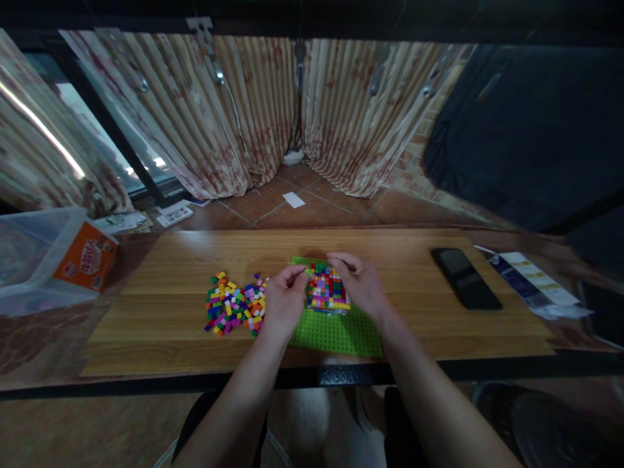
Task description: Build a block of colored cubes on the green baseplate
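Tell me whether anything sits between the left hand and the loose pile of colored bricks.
Nothing visible does. The left hand rests right beside the loose bricks on bare wooden table; the green baseplate lies on its other side.

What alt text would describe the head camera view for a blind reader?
Two hands, left hand and right hand, work over coloured bricks on a green baseplate. Loose bricks lie left; a phone lies right.
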A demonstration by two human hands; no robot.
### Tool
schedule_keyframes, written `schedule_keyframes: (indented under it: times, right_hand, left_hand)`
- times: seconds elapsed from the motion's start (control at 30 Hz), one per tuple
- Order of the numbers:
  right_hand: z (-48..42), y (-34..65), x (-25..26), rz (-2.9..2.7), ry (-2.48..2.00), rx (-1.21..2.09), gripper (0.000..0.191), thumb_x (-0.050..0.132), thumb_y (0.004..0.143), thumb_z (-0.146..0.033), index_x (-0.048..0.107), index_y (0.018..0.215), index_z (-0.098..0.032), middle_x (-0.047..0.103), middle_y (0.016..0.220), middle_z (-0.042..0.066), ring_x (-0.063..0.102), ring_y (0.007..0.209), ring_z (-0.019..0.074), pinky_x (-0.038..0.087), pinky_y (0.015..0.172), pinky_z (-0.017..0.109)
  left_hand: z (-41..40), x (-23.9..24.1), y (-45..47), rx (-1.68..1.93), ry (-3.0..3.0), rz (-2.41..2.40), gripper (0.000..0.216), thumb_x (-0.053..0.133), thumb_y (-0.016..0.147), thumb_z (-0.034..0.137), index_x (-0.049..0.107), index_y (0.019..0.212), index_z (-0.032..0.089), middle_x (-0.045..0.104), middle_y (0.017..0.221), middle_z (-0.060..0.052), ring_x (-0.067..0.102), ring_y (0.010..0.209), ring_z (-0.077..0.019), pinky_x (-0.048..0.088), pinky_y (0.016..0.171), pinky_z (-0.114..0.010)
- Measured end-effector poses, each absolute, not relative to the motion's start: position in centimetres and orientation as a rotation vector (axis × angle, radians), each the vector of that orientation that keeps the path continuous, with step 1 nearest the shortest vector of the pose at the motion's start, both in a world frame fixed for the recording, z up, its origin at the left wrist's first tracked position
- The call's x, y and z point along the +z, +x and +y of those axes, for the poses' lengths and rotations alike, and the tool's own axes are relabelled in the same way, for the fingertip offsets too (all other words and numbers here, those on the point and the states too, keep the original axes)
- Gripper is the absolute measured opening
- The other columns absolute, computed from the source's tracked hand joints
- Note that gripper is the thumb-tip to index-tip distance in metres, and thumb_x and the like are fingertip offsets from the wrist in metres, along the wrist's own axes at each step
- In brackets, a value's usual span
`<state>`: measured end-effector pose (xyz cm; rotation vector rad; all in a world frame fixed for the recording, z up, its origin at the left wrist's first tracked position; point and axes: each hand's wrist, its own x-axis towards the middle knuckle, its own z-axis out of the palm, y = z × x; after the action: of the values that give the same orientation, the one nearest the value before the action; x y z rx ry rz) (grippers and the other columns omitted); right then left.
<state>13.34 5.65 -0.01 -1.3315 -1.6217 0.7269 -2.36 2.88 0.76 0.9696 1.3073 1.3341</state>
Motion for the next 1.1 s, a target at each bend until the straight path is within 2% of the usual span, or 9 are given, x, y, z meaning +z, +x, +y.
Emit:
schedule_keyframes:
  times: [0.1,0.23,0.5,0.63,0.77,1.1]
  right_hand:
    - [5.0,12.6,1.3,-1.721,-1.216,0.666,0.020,0.057,0.091,-0.031,0.074,0.096,-0.024,0.075,0.099,0.005,0.068,0.095,0.0193,0.051,0.088,0.034]
    - [4.4,11.5,2.0,-1.822,-1.145,0.649,0.013,0.062,0.088,-0.030,0.074,0.090,-0.025,0.072,0.089,0.003,0.065,0.088,0.0177,0.050,0.083,0.033]
    - [5.3,13.1,1.6,-1.740,-1.206,0.615,0.013,0.061,0.088,-0.027,0.074,0.085,-0.024,0.073,0.088,0.003,0.066,0.087,0.0178,0.049,0.082,0.032]
    - [6.0,14.9,1.1,-1.779,-1.325,0.521,0.015,0.060,0.088,-0.025,0.074,0.083,-0.022,0.073,0.087,0.004,0.066,0.086,0.0194,0.049,0.084,0.035]
    - [6.1,14.9,0.7,-1.902,-1.413,0.483,0.015,0.060,0.088,-0.020,0.075,0.088,-0.020,0.072,0.090,0.007,0.065,0.089,0.0215,0.048,0.085,0.036]
    - [6.2,14.3,1.0,-1.971,-1.431,0.512,0.014,0.060,0.088,-0.017,0.074,0.086,-0.021,0.071,0.090,0.005,0.063,0.088,0.0202,0.047,0.083,0.034]
  left_hand:
    - [2.8,1.1,-2.3,1.331,0.996,1.281,0.019,0.063,0.076,0.023,0.073,0.090,0.016,0.070,0.068,-0.002,0.057,0.057,-0.0116,0.043,0.054,-0.023]
    - [2.7,1.3,-2.1,1.342,1.020,1.244,0.017,0.065,0.076,0.025,0.072,0.090,0.017,0.063,0.058,0.001,0.063,0.066,-0.0152,0.048,0.062,-0.024]
    - [2.8,1.1,-2.0,1.366,0.988,1.242,0.018,0.065,0.076,0.024,0.067,0.092,0.017,0.074,0.082,-0.006,0.065,0.069,-0.0148,0.049,0.065,-0.026]
    - [3.1,0.6,-2.4,1.395,0.974,1.344,0.017,0.063,0.077,0.022,0.067,0.091,0.016,0.073,0.077,-0.004,0.064,0.071,-0.0148,0.049,0.071,-0.027]
    - [3.4,0.1,-2.6,1.376,1.025,1.466,0.017,0.063,0.074,0.019,0.071,0.088,0.015,0.070,0.073,-0.003,0.062,0.070,-0.0143,0.047,0.071,-0.026]
    - [3.1,0.0,-2.4,1.223,1.160,1.524,0.023,0.062,0.077,0.020,0.075,0.095,0.015,0.074,0.082,-0.004,0.062,0.073,-0.0157,0.048,0.073,-0.028]
